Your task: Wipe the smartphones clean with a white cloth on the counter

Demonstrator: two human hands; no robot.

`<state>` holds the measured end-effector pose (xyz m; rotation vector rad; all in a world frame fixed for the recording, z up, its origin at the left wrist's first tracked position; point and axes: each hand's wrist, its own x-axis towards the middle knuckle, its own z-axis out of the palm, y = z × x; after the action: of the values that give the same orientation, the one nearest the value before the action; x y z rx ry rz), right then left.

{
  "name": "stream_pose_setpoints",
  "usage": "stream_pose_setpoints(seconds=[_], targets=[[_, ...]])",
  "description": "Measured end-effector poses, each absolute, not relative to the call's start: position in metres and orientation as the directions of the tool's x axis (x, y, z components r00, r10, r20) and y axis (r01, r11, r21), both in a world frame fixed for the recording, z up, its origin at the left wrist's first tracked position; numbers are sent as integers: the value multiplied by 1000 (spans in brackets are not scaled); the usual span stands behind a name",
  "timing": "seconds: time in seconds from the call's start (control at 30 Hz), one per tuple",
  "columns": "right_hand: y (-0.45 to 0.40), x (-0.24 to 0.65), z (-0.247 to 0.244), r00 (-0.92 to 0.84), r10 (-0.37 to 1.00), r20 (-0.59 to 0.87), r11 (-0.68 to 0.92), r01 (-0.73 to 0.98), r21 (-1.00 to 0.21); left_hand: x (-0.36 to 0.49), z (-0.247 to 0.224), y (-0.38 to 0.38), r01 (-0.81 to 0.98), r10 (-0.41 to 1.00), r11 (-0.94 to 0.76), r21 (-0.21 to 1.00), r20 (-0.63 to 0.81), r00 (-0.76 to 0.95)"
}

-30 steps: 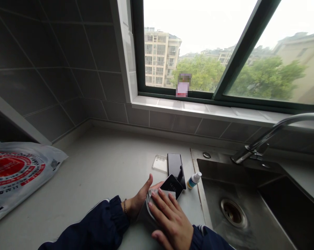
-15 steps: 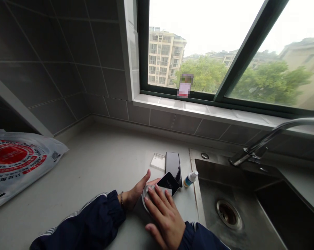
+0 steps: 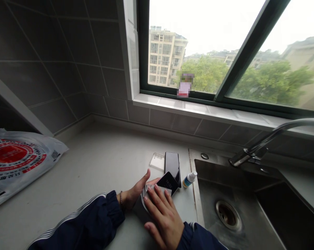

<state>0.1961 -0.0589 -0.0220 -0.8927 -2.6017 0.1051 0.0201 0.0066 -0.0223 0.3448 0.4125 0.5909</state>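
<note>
My left hand (image 3: 134,194) grips a dark-screened smartphone (image 3: 168,180) from its left side, thumb sticking up and the other fingers mostly hidden beneath. Over the phone's lower part lies a light grey cloth (image 3: 165,190), which my right hand (image 3: 166,217) holds down against the screen, fingers stretched across it and thumb apart. Just beyond the held phone, a second phone-like dark slab (image 3: 172,163) rests on the counter. Beside that lies a clear phone case (image 3: 157,160). A small spray bottle (image 3: 190,179) with a white cap stands right of the phones, touched by neither hand.
A steel sink (image 3: 206,194) with a curved tap (image 3: 253,147) is set into the white counter (image 3: 102,149) on the right. A white plastic bag (image 3: 23,163) with red print sits at the far left. Behind the counter run a tiled wall (image 3: 160,118) and a window.
Hardly anything differs: the view has shifted slightly, and more of the grey cloth hangs below the left side of the phone. Both hands keep their hold.
</note>
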Motion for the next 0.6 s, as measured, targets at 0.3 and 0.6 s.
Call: stream_pose_setpoints(seconds=[0.3,0.6], targets=[[-56,201,-28,-728,574,375,815,555,-168,19,-11,2,-444,591,774,452,-263,763],[-49,210,-28,-652,627,426,765,619,-179,23,-10,-1,-503,669,696,512,-208,714]])
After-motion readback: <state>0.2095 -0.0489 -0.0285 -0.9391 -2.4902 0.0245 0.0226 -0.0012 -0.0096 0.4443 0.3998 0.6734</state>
